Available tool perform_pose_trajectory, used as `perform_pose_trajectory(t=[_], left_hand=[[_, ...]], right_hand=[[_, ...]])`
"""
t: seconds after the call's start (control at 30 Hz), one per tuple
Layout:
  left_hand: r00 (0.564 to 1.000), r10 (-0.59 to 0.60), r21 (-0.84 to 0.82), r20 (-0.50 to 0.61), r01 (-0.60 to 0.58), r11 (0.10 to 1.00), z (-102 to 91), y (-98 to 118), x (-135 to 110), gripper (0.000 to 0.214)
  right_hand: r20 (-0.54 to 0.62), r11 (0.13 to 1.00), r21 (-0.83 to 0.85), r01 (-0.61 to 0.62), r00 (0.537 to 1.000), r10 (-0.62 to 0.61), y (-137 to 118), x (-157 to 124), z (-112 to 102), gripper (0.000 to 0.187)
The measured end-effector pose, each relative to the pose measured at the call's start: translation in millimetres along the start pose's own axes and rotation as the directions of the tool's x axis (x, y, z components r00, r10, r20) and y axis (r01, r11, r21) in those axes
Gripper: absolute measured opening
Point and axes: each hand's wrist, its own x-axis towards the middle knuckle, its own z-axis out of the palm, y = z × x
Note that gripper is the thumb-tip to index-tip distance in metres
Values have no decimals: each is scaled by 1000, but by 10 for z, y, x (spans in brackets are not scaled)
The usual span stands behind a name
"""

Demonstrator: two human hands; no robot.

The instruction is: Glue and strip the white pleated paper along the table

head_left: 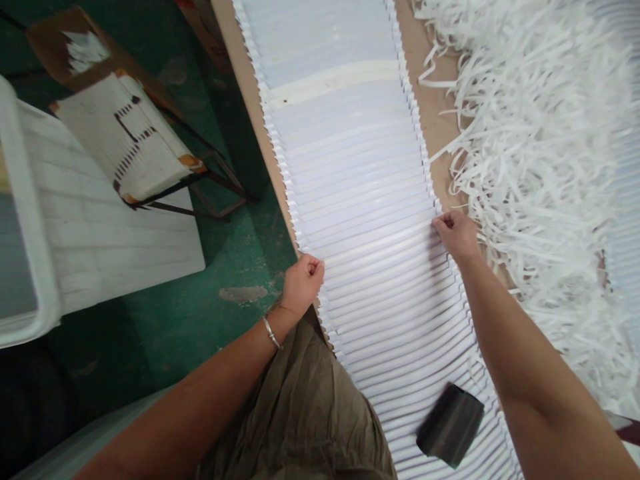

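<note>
A long row of overlapping white sheets [360,200] with notched side edges runs down the table in front of me. My left hand [304,283] is closed in a pinch at the row's left edge, with thumb and forefinger on the end of a white sheet. At the right edge, a little farther up, my right hand [457,237] pinches the other side of the row. The fingertips hide exactly how much each hand grips. A dark, curved block [451,425] rests on the lower part of the row.
Loose white paper-like strips [545,147] are heaped along the right. The brown table edge [260,133] shows on the left. Beyond it, on the green floor, are a stool [145,140] with a taped cover, a cardboard box [65,50] and a white bin [100,213].
</note>
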Motion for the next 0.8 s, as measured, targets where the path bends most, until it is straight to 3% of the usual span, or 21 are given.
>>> perform_pose_trajectory(t=[0.27,0.37,0.5,0.63,0.7,0.8], left_hand=[[1000,5,104,-23,-3,995,34,-28,40,19],[999,36,187,-26,-30,982,24,-30,74,21],[994,100,262,-51,-83,961,-99,-79,70,24],[994,106,227,-14,-100,969,-265,-186,-49,23],[994,106,193,34,-111,975,-289,-208,-150,23],[983,153,145,98,-167,975,-228,-172,-297,22]], right_hand=[[-8,997,-65,31,999,-32,24,35,108,17],[-47,991,-123,43,998,-49,59,21,37,16],[-66,974,-218,56,995,-72,482,-168,-445,21],[157,953,-290,86,987,-41,1119,-661,-976,22],[219,949,-284,134,973,-72,1325,-923,-1020,26],[172,933,-316,171,978,-121,1404,-1181,-833,28]])
